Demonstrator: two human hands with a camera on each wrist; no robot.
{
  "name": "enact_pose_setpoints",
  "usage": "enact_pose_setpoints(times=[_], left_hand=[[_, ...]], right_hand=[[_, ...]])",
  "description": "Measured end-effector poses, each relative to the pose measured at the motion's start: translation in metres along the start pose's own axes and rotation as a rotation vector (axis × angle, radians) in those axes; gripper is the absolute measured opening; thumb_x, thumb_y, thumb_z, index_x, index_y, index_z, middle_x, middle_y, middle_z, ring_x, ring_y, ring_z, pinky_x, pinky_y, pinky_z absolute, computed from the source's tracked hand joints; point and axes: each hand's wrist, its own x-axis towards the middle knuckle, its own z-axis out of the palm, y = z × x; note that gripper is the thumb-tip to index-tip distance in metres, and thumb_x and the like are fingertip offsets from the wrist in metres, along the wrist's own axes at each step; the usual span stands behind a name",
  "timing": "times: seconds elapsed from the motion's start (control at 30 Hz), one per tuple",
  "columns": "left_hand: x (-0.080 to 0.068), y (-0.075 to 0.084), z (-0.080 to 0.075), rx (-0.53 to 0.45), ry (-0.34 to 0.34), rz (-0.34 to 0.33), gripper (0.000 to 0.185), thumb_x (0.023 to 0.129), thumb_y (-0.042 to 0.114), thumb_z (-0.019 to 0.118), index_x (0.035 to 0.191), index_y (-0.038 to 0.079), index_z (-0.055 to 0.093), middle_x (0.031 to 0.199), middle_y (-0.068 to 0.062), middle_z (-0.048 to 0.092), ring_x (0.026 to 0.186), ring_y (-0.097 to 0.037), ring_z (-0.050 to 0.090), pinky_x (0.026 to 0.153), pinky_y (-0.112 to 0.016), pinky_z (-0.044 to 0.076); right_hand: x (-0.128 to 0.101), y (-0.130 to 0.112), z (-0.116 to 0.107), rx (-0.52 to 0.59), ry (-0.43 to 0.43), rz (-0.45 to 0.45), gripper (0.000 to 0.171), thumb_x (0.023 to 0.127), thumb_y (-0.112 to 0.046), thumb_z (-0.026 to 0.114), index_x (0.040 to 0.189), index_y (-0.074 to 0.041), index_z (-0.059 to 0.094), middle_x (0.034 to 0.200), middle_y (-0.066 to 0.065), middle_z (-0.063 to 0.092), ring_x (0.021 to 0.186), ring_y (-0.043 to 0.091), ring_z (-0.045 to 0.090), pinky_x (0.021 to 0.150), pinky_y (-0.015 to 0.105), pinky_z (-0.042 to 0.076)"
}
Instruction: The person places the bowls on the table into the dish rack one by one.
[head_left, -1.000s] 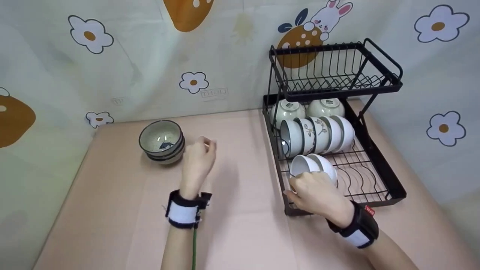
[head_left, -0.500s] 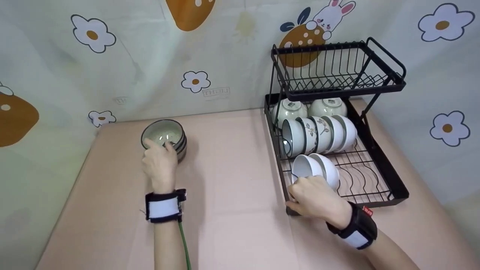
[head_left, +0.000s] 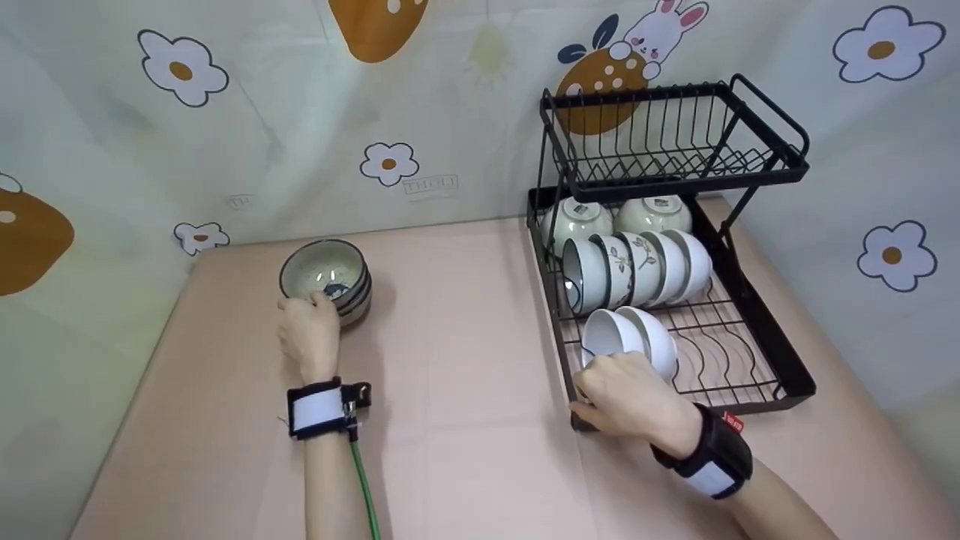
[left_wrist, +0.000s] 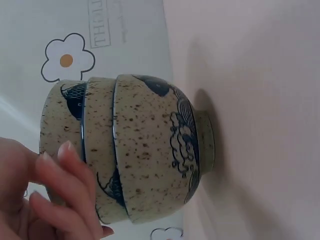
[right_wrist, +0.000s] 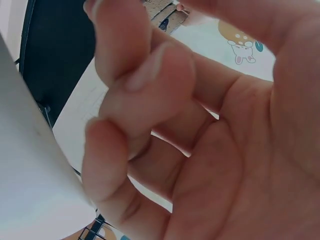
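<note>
A: At the left centre of the head view, a stack of speckled bowls point(head_left: 325, 282) stands on the pink desk point(head_left: 465, 420). The left hand point(head_left: 309, 335) is at the stack's near rim; the left wrist view shows its fingers point(left_wrist: 65, 190) laid against the top bowl's side, lightly bent. Contact, but whether a full grip has closed I cannot tell.

B: Right hand?

A: Lower right of centre. The right hand point(head_left: 628, 395) sits at the front corner of the black dish rack point(head_left: 757, 330), just below two white bowls point(head_left: 628, 337) on edge in the lower tier. Its wrist view shows fingers curled, a pale surface beside them; they enclose nothing I can see.

B: Step in hand?

A: Judged: taking the top speckled bowl off the stack, the rack being where other bowls point(head_left: 634, 262) already stand in rows.

B: Next move calls for?

A: Thumb inside the rim, fingers outside, a straight lift so the lower bowls stay put.
</note>
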Motion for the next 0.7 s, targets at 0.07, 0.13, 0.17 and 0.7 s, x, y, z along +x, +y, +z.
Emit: enact_pose_setpoints(times=[0.07,0.13,0.17,0.7], left_hand=[[0.0006,-0.0016,-0.0003,-0.031,-0.018,0.008,0.056,0.105,0.022,0.038,0.138,-0.023,0.037,0.103,-0.032,0.069,0.108,-0.054,0.061,0.093,-0.061,0.048],[0.0012,-0.0029,0.0000,-0.065,-0.026,0.017,0.053,0.105,0.020,0.038,0.137,-0.022,0.037,0.084,-0.021,0.072,0.106,-0.052,0.064,0.093,-0.059,0.048],[0.0012,-0.0031,0.0003,-0.082,-0.026,0.021,0.052,0.104,0.019,0.037,0.137,-0.022,0.037,0.075,-0.015,0.072,0.105,-0.051,0.065,0.093,-0.058,0.048],[-0.0005,-0.0004,0.0014,-0.231,0.020,0.044,0.050,0.104,0.009,0.043,0.143,-0.020,0.032,0.069,-0.002,0.060,0.055,-0.014,0.064,0.075,-0.032,0.056]], right_hand=[[0.0003,-0.0001,-0.0001,-0.001,-0.001,0.000,0.039,0.079,-0.024,0.084,0.058,-0.016,0.052,0.053,-0.005,0.049,0.044,0.014,0.047,0.040,0.030,0.041],[0.0004,-0.0002,-0.0001,-0.003,-0.003,0.002,0.039,0.079,-0.023,0.084,0.058,-0.016,0.052,0.053,-0.005,0.050,0.044,0.015,0.048,0.040,0.030,0.041],[0.0005,-0.0001,-0.0001,-0.003,-0.004,0.003,0.039,0.079,-0.023,0.084,0.058,-0.016,0.052,0.053,-0.005,0.050,0.044,0.015,0.048,0.040,0.031,0.042],[-0.0005,-0.0012,-0.0022,-0.012,0.005,0.011,0.040,0.080,-0.023,0.083,0.057,-0.016,0.051,0.053,-0.004,0.050,0.044,0.016,0.049,0.040,0.032,0.042]])
